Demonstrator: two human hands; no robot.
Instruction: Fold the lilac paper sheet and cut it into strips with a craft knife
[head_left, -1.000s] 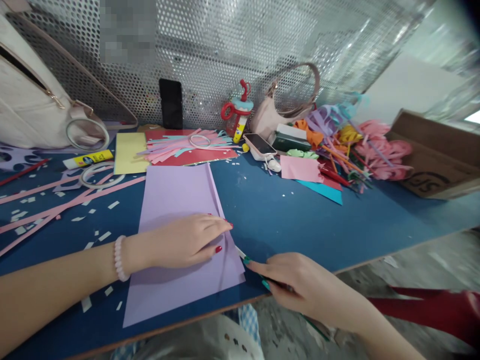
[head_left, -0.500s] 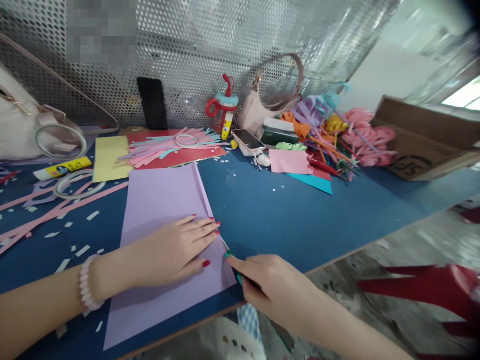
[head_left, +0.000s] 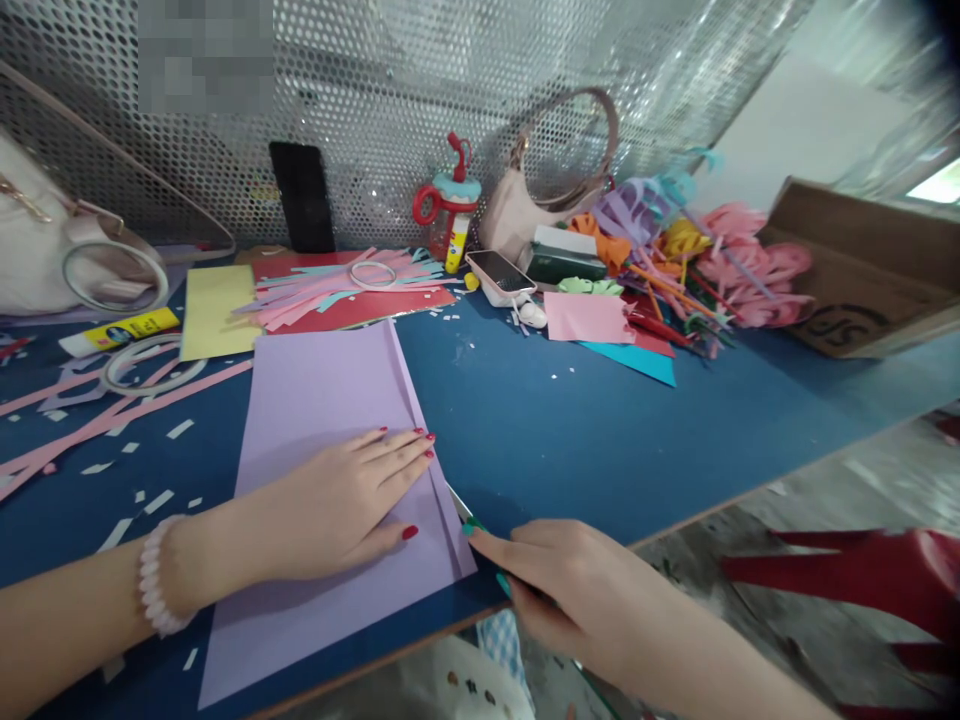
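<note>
My left hand (head_left: 352, 505) lies flat, fingers stretched out, on a purple sheet of paper (head_left: 319, 380). The sheet has a narrow folded strip along its right edge. My right hand (head_left: 559, 575) is closed round a knife (head_left: 459, 500) at that edge, near the sheet's lower right corner. A thin pale blade shows by the fold, with a bit of green behind it. My fingers hide most of the handle.
Tape rolls (head_left: 112, 370), a glue stick (head_left: 120, 332), pink strips and paper scraps lie left. Behind are yellow paper (head_left: 219, 310), cut strips (head_left: 337, 285), a phone (head_left: 501, 275) and a handbag (head_left: 525, 210). A cardboard box (head_left: 862, 270) stands right; a red stool (head_left: 885, 580) is beyond the table edge.
My right hand and the knife have slid slightly down and right along the fold, and more of the blade shows. My left hand stays flat on the paper. The view has shifted a little.
</note>
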